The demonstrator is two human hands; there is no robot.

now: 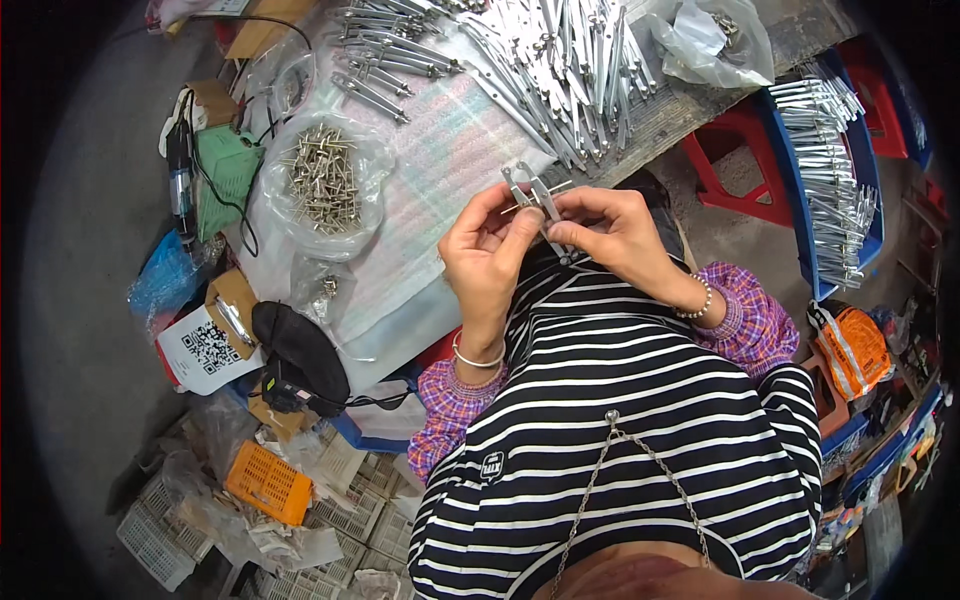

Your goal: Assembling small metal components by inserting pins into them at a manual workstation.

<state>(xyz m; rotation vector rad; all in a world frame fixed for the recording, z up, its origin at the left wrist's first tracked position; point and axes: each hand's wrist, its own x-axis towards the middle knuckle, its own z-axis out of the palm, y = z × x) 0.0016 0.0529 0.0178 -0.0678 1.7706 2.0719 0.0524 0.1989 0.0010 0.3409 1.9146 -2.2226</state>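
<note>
Above my lap, at the table's near edge, I hold a silver two-armed metal bracket (529,187) with holes at its ends. My left hand (483,245) is closed on it, thumb pressed against its side. My right hand (620,235) is closed too, thumb and index finger pinching the bracket from the other side. A thin metal pin (561,187) sticks out beside the bracket near my right index fingertip; whether it passes through a hole I cannot tell. To the left lies an open clear bag of metal pins (325,180), with a smaller bag of metal parts (328,288) below it.
Piles of long silver metal arms (575,75) cover the far part of the table. A plastic bag (710,45) sits at the far right. Blue bins of metal arms (820,170) stand on red stools at right. A green box (225,175) and black pouch (300,350) are at left.
</note>
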